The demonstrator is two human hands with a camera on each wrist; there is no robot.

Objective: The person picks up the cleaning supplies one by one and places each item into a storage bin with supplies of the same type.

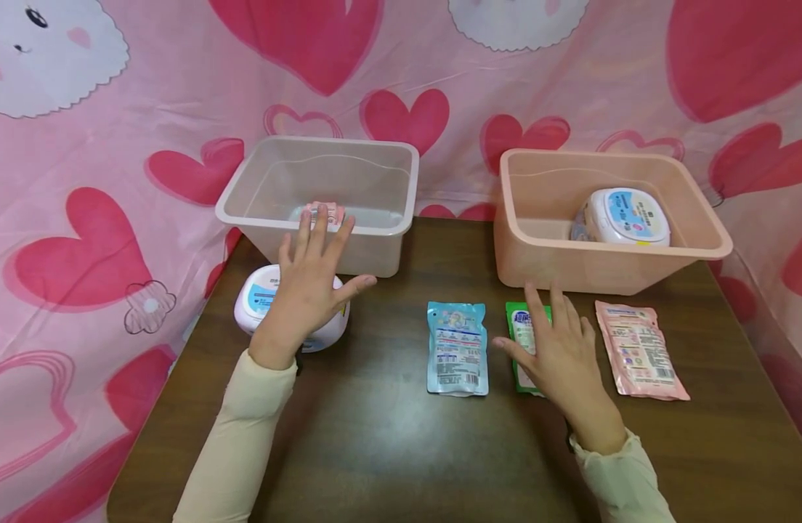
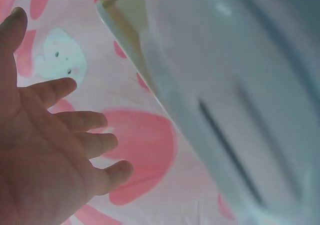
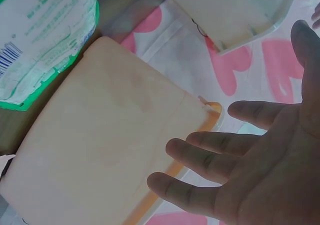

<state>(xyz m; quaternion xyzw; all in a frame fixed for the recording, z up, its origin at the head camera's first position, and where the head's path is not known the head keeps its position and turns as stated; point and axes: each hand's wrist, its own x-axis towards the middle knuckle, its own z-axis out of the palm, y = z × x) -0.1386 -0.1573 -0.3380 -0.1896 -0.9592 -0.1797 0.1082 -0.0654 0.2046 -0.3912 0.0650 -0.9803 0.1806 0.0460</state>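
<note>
Lowering the left hand [image 1: 306,287] carelessly could knock the tub [image 1: 258,299], since its smooth, rounded shell may offer little grip. Sweeping the right hand [image 1: 564,356] sideways could push the green pouch [image 1: 522,328] against the blue pouch [image 1: 458,349] or pink pouch [image 1: 641,351], which flank it on the desk [image 1: 388,457]. Both hands hold nothing and appear to touch nothing; fingers are straight and spread wide. Tub: in front of the grey bin [image 1: 375,254]. Green pouch: in front of the orange bin [image 1: 571,269].
</note>
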